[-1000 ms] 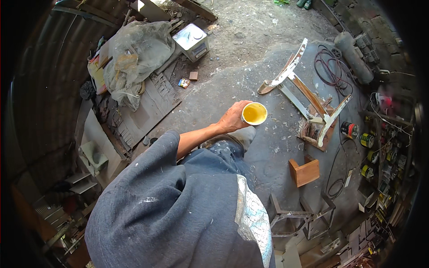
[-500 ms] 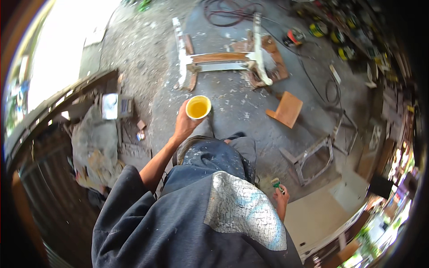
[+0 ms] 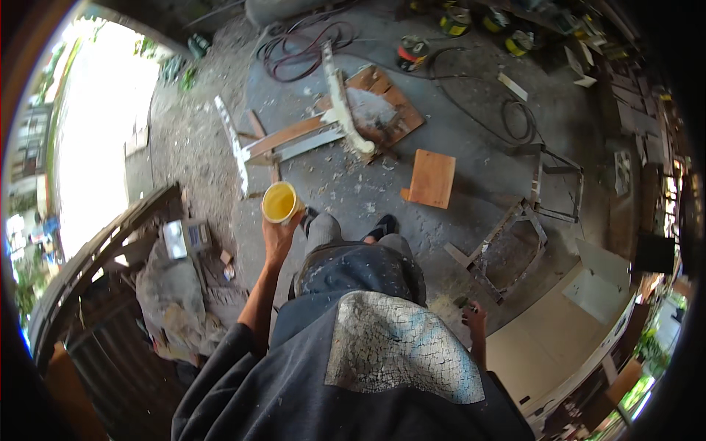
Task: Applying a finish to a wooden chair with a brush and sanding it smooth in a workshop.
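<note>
Gripping the cup, the left hand is nearer to the wooden frame ahead, its rails slanting forward-right, than the right hand holding a small brush

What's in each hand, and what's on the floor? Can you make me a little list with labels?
Left hand: holds a cup, yellow inside
Right hand: holds a small green thing, maybe a brush; too blurred to be sure
Floor: a chair-like frame, partly white; a brown wooden piece; a can farther off
</note>
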Available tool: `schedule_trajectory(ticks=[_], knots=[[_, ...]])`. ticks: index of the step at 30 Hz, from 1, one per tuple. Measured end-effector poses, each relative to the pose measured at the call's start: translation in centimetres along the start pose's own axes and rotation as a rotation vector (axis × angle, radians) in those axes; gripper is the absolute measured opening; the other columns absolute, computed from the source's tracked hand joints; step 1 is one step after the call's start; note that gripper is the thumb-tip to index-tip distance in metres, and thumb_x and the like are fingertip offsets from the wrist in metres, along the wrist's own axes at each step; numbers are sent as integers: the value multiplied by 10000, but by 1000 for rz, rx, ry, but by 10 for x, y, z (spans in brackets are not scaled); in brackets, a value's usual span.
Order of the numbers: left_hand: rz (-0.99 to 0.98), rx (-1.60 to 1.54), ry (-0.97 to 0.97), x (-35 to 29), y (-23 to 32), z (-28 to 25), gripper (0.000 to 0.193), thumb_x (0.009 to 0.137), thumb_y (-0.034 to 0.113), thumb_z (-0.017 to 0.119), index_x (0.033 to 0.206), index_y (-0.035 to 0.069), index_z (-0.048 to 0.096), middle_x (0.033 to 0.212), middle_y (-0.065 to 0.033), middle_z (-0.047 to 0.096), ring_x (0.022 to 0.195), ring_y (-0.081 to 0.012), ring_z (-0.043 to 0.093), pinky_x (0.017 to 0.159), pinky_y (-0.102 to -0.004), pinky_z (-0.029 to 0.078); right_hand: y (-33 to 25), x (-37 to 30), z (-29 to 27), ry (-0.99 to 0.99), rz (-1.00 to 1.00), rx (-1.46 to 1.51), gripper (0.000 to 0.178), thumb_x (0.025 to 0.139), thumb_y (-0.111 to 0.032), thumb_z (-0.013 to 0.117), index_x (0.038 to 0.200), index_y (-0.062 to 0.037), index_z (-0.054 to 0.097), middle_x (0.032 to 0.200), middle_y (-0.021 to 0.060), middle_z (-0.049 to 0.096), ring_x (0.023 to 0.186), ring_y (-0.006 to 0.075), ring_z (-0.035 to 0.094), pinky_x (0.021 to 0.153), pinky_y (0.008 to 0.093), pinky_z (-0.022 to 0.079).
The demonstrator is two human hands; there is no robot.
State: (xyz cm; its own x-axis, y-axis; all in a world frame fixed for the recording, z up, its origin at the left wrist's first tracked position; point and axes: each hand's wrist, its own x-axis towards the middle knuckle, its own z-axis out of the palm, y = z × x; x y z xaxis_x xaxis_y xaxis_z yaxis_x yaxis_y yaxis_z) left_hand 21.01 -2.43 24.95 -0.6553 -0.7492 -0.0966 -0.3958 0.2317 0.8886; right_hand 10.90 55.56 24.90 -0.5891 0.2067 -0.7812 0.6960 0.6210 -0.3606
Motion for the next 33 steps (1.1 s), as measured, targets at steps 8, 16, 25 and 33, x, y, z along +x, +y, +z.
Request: schedule_trajectory(ticks=[8, 16, 25, 33], knots=[[-61, -115, 2, -4, 43, 25, 300, 761, 115, 738, 998, -5, 598, 930, -66, 626, 884, -171, 588, 801, -313, 450, -111, 66, -46, 270, -413, -253, 323, 816, -197, 663, 1105, -61, 615, 666, 61, 619, 570, 106, 585, 541, 277, 468], [-49, -230, -176, 60, 67, 78, 318, 729, 56, 724, 1010, 9, 583, 929, -57, 623, 876, -147, 582, 788, -299, 464, -84, 30, 6, 309, -508, -92, 320, 777, -238, 697, 1050, -86, 631, 740, 86, 650, 620, 144, 628, 586, 305, 488], [164, -73, -399, 175, 105, 162, 361, 745, 162, 743, 1035, 12, 589, 942, -91, 647, 866, -194, 613, 794, -320, 449, -18, -10, -2, 301, 143, 280, 185, 797, -182, 658, 962, -101, 642, 648, -5, 576, 515, 79, 526, 432, 244, 410], [172, 98, -476, 184, 126, 252, 393, 727, 152, 763, 1052, 9, 593, 965, -100, 653, 899, -218, 621, 810, -342, 460, -30, 34, -27, 172, 241, 489, 227, 817, -82, 628, 1034, -114, 569, 616, -17, 490, 487, 57, 465, 403, 223, 381]])
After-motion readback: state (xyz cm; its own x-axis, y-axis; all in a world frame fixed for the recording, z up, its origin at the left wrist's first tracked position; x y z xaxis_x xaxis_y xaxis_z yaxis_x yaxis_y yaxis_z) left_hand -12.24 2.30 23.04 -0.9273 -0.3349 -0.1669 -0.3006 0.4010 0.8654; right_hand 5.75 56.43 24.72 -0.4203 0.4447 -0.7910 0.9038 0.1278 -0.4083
